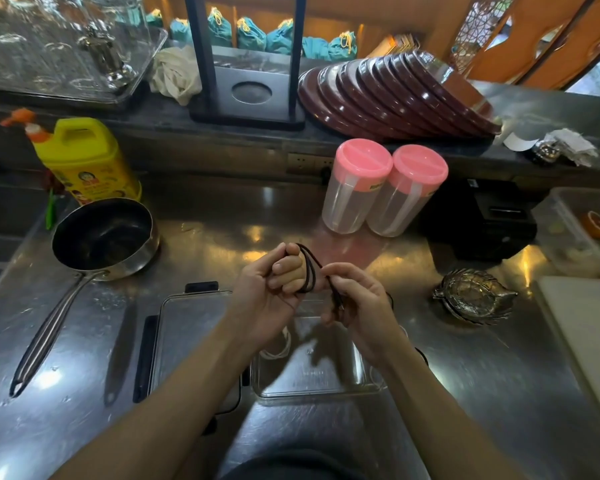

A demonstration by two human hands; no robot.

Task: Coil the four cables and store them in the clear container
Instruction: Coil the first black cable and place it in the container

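Several loops of a thin dark cable (309, 271) already lie around the curled fingers of the left hand (269, 292), which grips the bundle above the steel counter (482, 375). The right hand (357, 303) pinches the free tail between thumb and fingertips, just beside the loops. To finish this coil well, I would keep the tail lightly taut, lay each remaining turn next to the last rather than across it, and hold the bundle closed with the left thumb so nothing springs loose on the way down.

Directly beneath the hands sits the clear container (312, 389), open, with what looks like a white cable (278, 348) coiled inside at its left wall (the forearms hide much of the interior, so I cannot tell how many cables are stored). Its lid (187, 327) lies just beside it on the left.

Around this: a long-handled saucepan (104, 237) and a yellow jug (84, 157) to the left, two pink-lidded jars (381, 188) behind, a metal squeezer (471, 299) to the right. None blocks the short drop into the container; only the person's own forearms cross over it.
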